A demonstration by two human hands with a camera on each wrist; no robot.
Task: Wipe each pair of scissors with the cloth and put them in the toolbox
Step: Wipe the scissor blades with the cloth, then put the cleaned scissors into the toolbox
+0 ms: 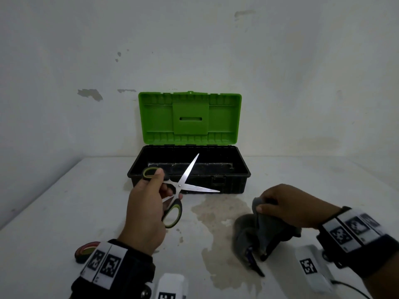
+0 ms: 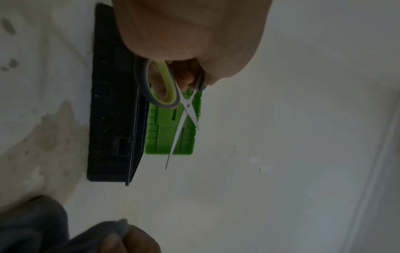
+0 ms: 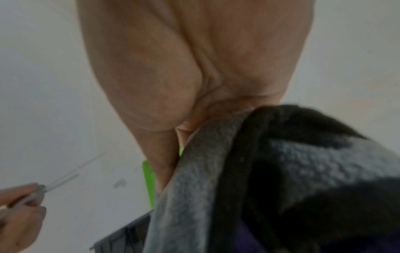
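Observation:
My left hand [image 1: 151,203] grips a pair of scissors [image 1: 185,182] by its grey and green handles, above the table just in front of the toolbox. The blades are spread wide apart; in the left wrist view the scissors [image 2: 186,109] cross over the green lid. My right hand [image 1: 287,206] holds a grey cloth [image 1: 261,225] bunched in its fingers, to the right of the scissors and apart from them. The cloth [image 3: 270,171] hangs down to the table. The toolbox [image 1: 241,171] stands open, black base, green lid [image 1: 190,117] upright against the wall.
A roll of dark tape [image 1: 86,250] lies at the near left by my left wrist. A dark object [image 1: 272,249] lies under the cloth. The white table [image 1: 64,201] has a brownish stain [image 1: 218,212] in the middle. A wall stands behind the toolbox.

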